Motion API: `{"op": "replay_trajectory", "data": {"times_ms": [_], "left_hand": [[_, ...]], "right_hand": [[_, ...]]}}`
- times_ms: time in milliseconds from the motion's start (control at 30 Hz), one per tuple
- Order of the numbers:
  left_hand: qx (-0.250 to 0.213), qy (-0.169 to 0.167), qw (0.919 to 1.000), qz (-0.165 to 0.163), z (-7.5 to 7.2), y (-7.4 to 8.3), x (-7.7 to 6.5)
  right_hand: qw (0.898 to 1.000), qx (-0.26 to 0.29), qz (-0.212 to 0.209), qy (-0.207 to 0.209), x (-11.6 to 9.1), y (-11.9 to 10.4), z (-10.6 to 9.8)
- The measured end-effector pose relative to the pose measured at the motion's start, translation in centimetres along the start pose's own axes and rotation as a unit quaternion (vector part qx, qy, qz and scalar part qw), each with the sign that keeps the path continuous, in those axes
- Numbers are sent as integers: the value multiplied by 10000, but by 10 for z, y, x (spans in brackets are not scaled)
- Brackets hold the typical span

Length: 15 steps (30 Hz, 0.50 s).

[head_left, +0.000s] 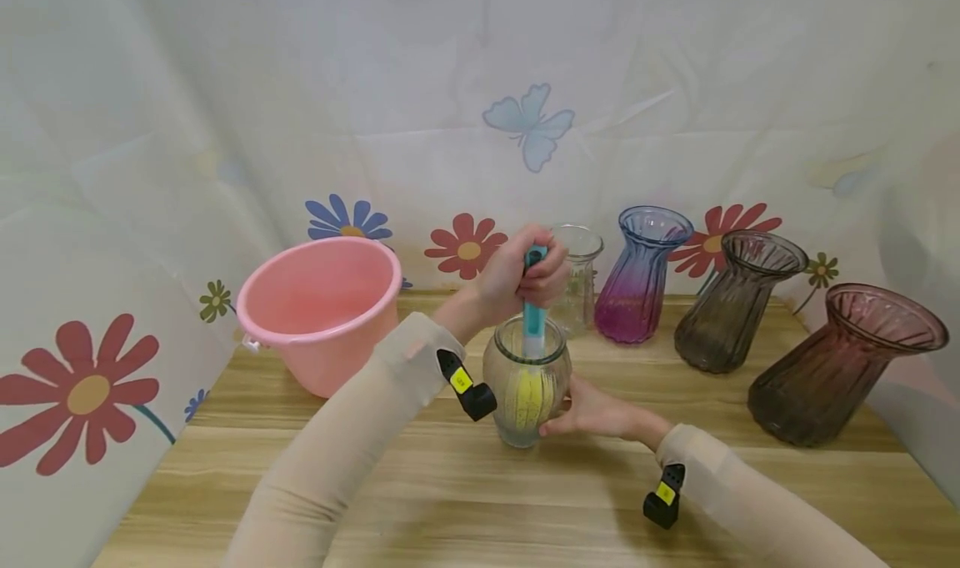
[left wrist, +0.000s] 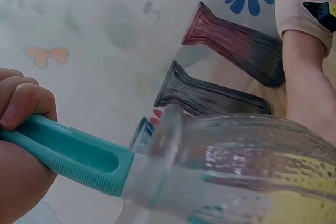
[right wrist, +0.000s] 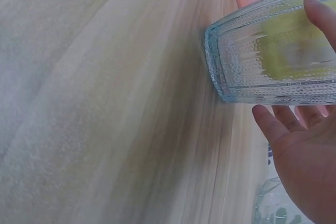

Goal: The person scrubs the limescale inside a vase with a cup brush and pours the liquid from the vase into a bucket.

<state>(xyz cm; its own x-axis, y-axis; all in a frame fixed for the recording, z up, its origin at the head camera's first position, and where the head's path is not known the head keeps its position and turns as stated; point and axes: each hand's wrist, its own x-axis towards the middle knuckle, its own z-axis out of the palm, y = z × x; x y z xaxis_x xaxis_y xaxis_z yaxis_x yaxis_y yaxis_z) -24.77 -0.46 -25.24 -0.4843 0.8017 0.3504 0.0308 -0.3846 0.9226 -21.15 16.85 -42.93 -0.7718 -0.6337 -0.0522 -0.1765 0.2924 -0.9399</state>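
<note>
The left hand (head_left: 510, 278) has its fingers curled firmly round the teal handle of a brush (head_left: 534, 319), whose yellow head sits below those fingers, inside a glass jar (head_left: 523, 405). Lower down, the right hand (head_left: 596, 411) grips the jar's side between thumb and fingers. Just beyond the left fingers stands a clear vase (head_left: 581, 294); a pink bucket (head_left: 341, 355) stands to their left.

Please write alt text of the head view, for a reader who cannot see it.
A person's left grip holds a teal and yellow brush, head down in a glass jar that the right grip holds. A pink bucket stands at left on the wooden table; four glass vases stand behind and at right.
</note>
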Motion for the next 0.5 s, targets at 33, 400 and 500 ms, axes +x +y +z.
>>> {"op": "replay_trajectory", "data": {"times_ms": [33, 400, 500], "left_hand": [[39, 42, 10000, -12, -1, -3, -1], [403, 171, 9990, -88, -2, -29, -9], [344, 137, 9993, -71, -2, -29, -10]], "right_hand": [[10000, 9, -5, 11, 0, 0, 0], [9988, -280, -26, -401, -3, -2, -6], [9986, -224, -11, -487, -2, -2, -9]]}}
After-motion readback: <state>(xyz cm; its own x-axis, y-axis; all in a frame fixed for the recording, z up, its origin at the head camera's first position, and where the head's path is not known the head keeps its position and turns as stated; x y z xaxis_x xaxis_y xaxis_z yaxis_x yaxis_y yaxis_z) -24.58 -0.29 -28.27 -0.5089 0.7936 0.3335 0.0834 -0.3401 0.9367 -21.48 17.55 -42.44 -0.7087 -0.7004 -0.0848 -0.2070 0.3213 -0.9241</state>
